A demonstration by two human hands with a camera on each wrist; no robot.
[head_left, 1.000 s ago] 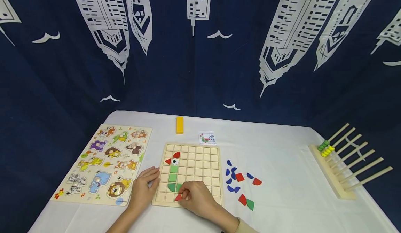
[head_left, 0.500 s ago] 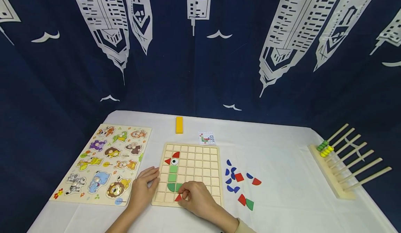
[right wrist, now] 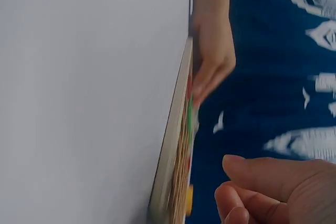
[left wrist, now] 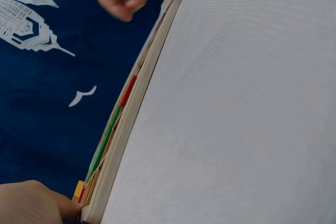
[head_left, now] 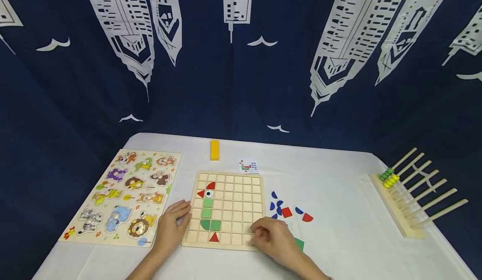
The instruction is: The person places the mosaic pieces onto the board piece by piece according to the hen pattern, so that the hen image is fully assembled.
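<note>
A wooden grid board (head_left: 236, 218) lies mid-table in the head view. On its left side sit a red quarter circle (head_left: 211, 186), a small red triangle (head_left: 201, 193), an eye tile (head_left: 208, 193), green squares (head_left: 207, 203) and a green rounded piece (head_left: 205, 224). Lower down is a larger red triangle (head_left: 214, 237). My left hand (head_left: 171, 225) rests with its fingertips against the board's left edge. Over the board's lower right corner hovers my right hand (head_left: 276, 240), fingers loosely bent; the right wrist view shows nothing between thumb (right wrist: 234, 165) and fingers.
Blue pieces (head_left: 278, 206), a red square (head_left: 286, 212), a red quarter circle (head_left: 307, 217) and a partly hidden green piece (head_left: 299, 244) lie right of the board. A pattern card (head_left: 247, 165), yellow block (head_left: 214, 150), animal puzzle (head_left: 128, 197) and bead rack (head_left: 399, 213) stand around.
My right hand has let go of the larger red triangle, which stays on the board in full view, and has moved right toward the loose pieces. The left hand has kept its place.
</note>
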